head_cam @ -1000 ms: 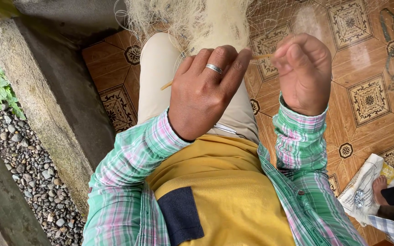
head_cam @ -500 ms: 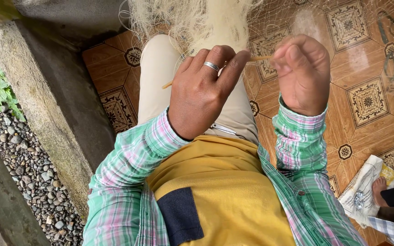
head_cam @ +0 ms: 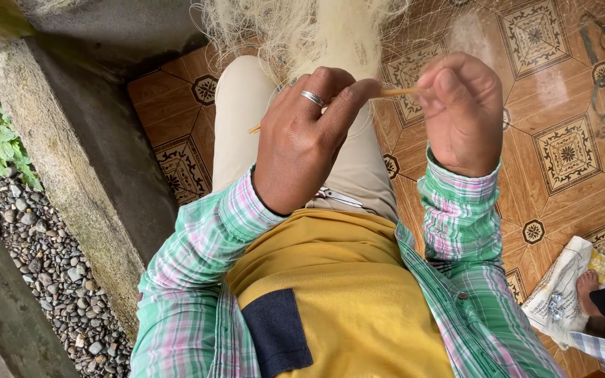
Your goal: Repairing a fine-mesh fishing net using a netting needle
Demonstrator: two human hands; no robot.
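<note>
Both hands are raised together over the lap: the left hand (head_cam: 302, 143), a silver ring (head_cam: 313, 98) on one finger, is closed around a thin wooden stick (head_cam: 397, 92), whose far end is pinched in the curled right hand (head_cam: 460, 112). Pale tangled fibre netting (head_cam: 316, 31) is seen draped over the knees just beyond the stick. Patterned brown floor tiles (head_cam: 561, 147) lie beneath, with gravel (head_cam: 43, 259) past a concrete ledge (head_cam: 71, 175).
</note>
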